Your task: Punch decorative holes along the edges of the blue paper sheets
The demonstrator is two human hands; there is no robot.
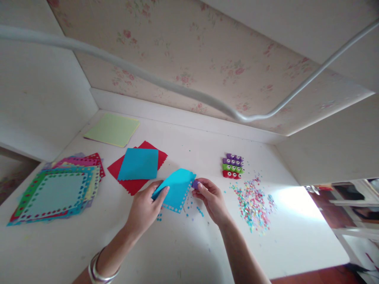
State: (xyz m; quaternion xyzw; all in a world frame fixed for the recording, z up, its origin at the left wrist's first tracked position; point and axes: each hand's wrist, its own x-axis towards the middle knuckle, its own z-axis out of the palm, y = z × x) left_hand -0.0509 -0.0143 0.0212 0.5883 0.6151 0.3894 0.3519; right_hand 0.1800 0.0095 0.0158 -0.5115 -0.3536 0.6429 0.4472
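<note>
My left hand (149, 208) grips a blue sheet of paper (178, 188) by its left side, thumb on top. Small punched shapes run along the sheet's lower and right edges. Between the thumb and fingers of my right hand (209, 197) is a small purple craft punch (196, 184), at the sheet's right edge near its upper right corner. Whether the paper sits inside the punch's slot I cannot tell. Small blue cut-outs (200, 212) are scattered on the table below the sheet.
Blue paper squares (139, 163) lie on red sheets (118, 165). Punched sheets (56, 195) are piled at the left, with pale green sheets (112, 129) behind. Several small punches (233, 165) stand in rows at the right, near a heap of confetti (255, 203). A white cable (166, 83) crosses above.
</note>
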